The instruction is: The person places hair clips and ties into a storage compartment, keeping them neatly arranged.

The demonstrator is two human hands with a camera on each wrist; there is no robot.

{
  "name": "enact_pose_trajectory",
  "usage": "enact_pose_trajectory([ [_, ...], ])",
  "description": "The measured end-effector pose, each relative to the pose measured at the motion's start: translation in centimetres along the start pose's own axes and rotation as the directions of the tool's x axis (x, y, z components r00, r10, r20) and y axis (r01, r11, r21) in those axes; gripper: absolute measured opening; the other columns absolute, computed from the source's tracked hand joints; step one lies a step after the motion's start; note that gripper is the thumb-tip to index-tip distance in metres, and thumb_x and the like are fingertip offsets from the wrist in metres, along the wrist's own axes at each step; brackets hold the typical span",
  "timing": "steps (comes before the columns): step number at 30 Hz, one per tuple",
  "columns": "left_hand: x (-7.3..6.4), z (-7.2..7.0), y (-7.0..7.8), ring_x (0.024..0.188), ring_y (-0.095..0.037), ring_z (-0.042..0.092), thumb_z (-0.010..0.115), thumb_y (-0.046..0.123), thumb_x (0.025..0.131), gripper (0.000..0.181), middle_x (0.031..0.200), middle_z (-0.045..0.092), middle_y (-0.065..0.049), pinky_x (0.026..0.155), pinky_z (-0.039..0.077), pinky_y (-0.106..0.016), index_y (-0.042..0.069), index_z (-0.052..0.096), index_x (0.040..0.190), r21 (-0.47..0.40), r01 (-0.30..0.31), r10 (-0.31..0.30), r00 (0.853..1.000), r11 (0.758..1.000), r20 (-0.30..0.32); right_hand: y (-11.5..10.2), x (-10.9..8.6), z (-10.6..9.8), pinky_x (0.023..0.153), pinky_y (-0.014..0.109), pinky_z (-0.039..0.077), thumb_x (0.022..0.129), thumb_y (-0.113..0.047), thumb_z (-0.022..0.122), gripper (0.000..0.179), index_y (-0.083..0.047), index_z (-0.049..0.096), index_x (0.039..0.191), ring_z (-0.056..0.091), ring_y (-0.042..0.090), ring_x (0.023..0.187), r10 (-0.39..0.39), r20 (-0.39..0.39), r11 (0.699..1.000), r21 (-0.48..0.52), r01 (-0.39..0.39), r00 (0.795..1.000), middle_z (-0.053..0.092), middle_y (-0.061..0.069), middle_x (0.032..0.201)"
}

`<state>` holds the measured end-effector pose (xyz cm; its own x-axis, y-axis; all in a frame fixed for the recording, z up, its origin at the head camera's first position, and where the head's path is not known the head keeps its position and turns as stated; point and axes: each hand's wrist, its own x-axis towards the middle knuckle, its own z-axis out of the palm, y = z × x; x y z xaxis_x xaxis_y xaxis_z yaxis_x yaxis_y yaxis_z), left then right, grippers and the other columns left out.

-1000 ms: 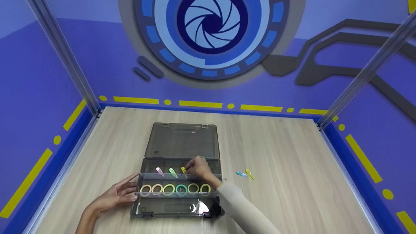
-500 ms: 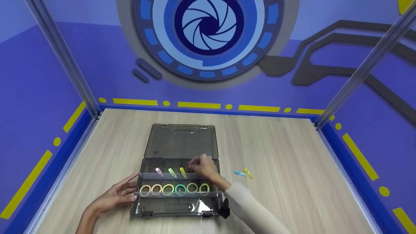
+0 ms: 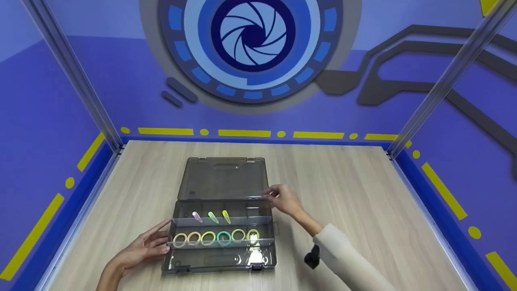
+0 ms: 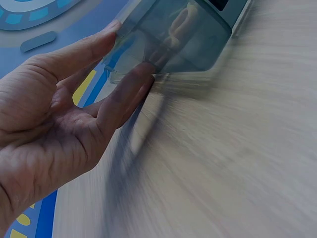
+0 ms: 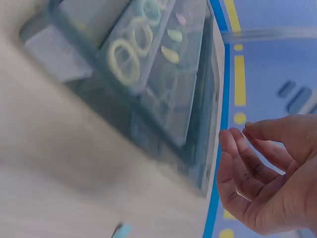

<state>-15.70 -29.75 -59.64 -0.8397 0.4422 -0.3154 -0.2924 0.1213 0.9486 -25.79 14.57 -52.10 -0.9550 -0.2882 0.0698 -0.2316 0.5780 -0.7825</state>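
Observation:
A smoky see-through storage box (image 3: 218,258) lies with its lid folded back. Its middle compartment holds a row of several pastel hair ties (image 3: 208,238). In the compartment behind them are three snap hair clips: a pink one (image 3: 197,216), a green one (image 3: 213,217) and a yellow one (image 3: 226,217). My left hand (image 3: 139,248) rests its fingertips and thumb against the box's left side. Over the box's right edge, near the hinge, my right hand (image 3: 282,200) hangs with loosely bent fingers, holding nothing. Part of a blue clip (image 5: 122,230) shows low in the right wrist view.
The lid (image 3: 224,180) lies back toward the rear wall. Wood-grain tabletop (image 3: 343,182) extends right of the box. Blue printed walls (image 3: 133,81) and metal posts (image 3: 72,72) close in the back and sides. A black object (image 3: 312,258) sits at the right sleeve.
My right hand has let go of the yellow clip in the rear compartment and moved right, out past the box edge. The arm now covers the loose clips. The left hand stays put.

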Motion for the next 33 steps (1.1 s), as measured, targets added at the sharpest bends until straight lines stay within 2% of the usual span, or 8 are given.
enact_pose_trajectory([
  [3, 0.1, -0.1, 0.0, 0.142, -0.031, 0.044, 0.063, 0.011, 0.101, 0.086, 0.158, 0.022, -0.039, 0.1, 0.052, -0.028, 0.012, 0.006, 0.165, -0.008, -0.006, 0.006, 1.0, 1.0, 0.004, 1.2, -0.6, -1.4, 0.054, 0.018, 0.05, 0.094, -0.003, 0.069, 0.011, 0.004, 0.076, 0.099, 0.074, 0.035, 0.07, 0.042, -0.02, 0.999, 0.018, -0.042, 0.999, 0.075, 0.018, 0.082],
  [8, 0.2, -0.1, 0.0, 0.141, -0.029, 0.045, 0.063, 0.011, 0.101, 0.085, 0.159, 0.022, -0.039, 0.1, 0.052, -0.029, 0.013, 0.006, 0.165, -0.017, -0.004, 0.005, 1.0, 1.0, 0.01, 4.0, -2.0, -3.4, 0.055, 0.019, 0.052, 0.095, -0.002, 0.067, 0.014, 0.008, 0.074, 0.102, 0.074, 0.04, 0.073, 0.082, -0.035, 0.997, 0.005, -0.082, 0.996, 0.074, 0.023, 0.088],
  [13, 0.3, -0.2, 0.0, 0.139, -0.024, 0.047, 0.063, 0.01, 0.101, 0.085, 0.158, 0.023, -0.038, 0.101, 0.051, -0.027, 0.013, 0.007, 0.165, -0.007, -0.026, 0.026, 0.999, 1.0, 0.027, 6.4, -3.2, -4.9, 0.055, 0.016, 0.049, 0.094, -0.001, 0.067, 0.014, 0.009, 0.074, 0.101, 0.073, 0.043, 0.074, 0.112, -0.083, 0.994, -0.007, -0.113, 0.99, 0.074, 0.025, 0.089],
  [17, 0.0, -0.3, -0.1, 0.139, -0.024, 0.046, 0.063, 0.009, 0.101, 0.084, 0.158, 0.023, -0.038, 0.101, 0.051, -0.025, 0.012, 0.008, 0.165, 0.01, -0.036, 0.035, 0.999, 0.999, 0.029, 7.8, -3.9, -5.4, 0.055, 0.016, 0.048, 0.093, 0.001, 0.067, 0.013, 0.01, 0.074, 0.101, 0.072, 0.039, 0.072, 0.154, -0.098, 0.988, -0.001, -0.155, 0.983, 0.074, 0.023, 0.087],
  [21, -0.2, -0.4, -0.1, 0.142, -0.031, 0.045, 0.062, 0.011, 0.102, 0.083, 0.157, 0.022, -0.041, 0.099, 0.051, -0.024, 0.013, 0.008, 0.165, 0.008, -0.023, 0.023, 1.0, 1.0, 0.02, 8.8, -4.2, -5.4, 0.055, 0.017, 0.05, 0.092, 0.001, 0.068, 0.014, 0.01, 0.074, 0.101, 0.073, 0.035, 0.071, 0.197, -0.089, 0.98, 0.009, -0.197, 0.976, 0.074, 0.021, 0.087],
  [28, -0.1, -0.3, -0.2, 0.142, -0.034, 0.043, 0.062, 0.01, 0.101, 0.084, 0.156, 0.024, -0.04, 0.1, 0.051, -0.024, 0.011, 0.007, 0.164, 0.008, -0.035, 0.035, 0.999, 0.999, 0.016, 10.3, -4.8, -5.7, 0.056, 0.018, 0.049, 0.091, 0.001, 0.07, 0.012, 0.008, 0.075, 0.1, 0.069, 0.021, 0.069, 0.271, -0.103, 0.962, -0.003, -0.272, 0.957, 0.075, 0.018, 0.087],
  [33, 0.0, -0.3, -0.3, 0.14, -0.032, 0.044, 0.063, 0.008, 0.1, 0.085, 0.155, 0.023, -0.04, 0.1, 0.051, -0.024, 0.008, 0.007, 0.164, 0.012, -0.055, 0.055, 0.998, 0.998, 0.021, 11.2, -5.0, -5.8, 0.057, 0.019, 0.047, 0.087, 0.001, 0.073, 0.011, 0.006, 0.076, 0.097, 0.066, 0.016, 0.068, 0.244, -0.108, 0.966, -0.056, -0.251, 0.964, 0.076, 0.018, 0.087],
])
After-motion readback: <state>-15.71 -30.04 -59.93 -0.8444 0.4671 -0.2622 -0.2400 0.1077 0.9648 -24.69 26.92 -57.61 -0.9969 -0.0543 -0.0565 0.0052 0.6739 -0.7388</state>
